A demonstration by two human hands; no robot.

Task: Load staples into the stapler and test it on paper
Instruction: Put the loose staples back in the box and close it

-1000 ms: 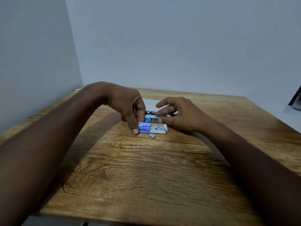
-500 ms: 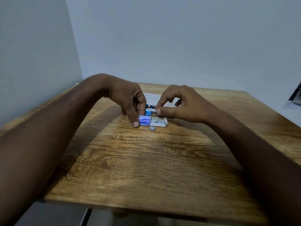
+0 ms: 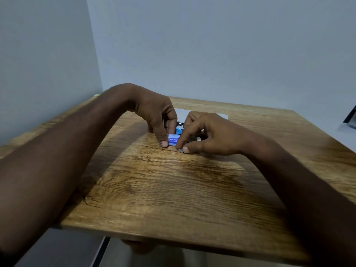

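Observation:
A small blue and white staple box [image 3: 173, 140] lies in the middle of the wooden table [image 3: 173, 189]. My left hand [image 3: 156, 116] pinches the box's left end between thumb and fingers. My right hand [image 3: 208, 135] has come down in front of the box, and its thumb and forefinger pinch a small grey strip of staples [image 3: 181, 150] that rests on the table. The blue and silver stapler [image 3: 179, 128] shows only as a sliver behind the box, between my hands. A white sheet of paper [image 3: 221, 115] lies under and behind the stapler, mostly hidden.
The table stands in a corner, with walls at the left and the back. A dark object [image 3: 351, 117] sits on a white ledge beyond the table's right edge. The near half of the table is bare wood.
My right hand has dropped from above the open box to the loose staple strip in front of it and now pinches it. My left hand has stayed on the box.

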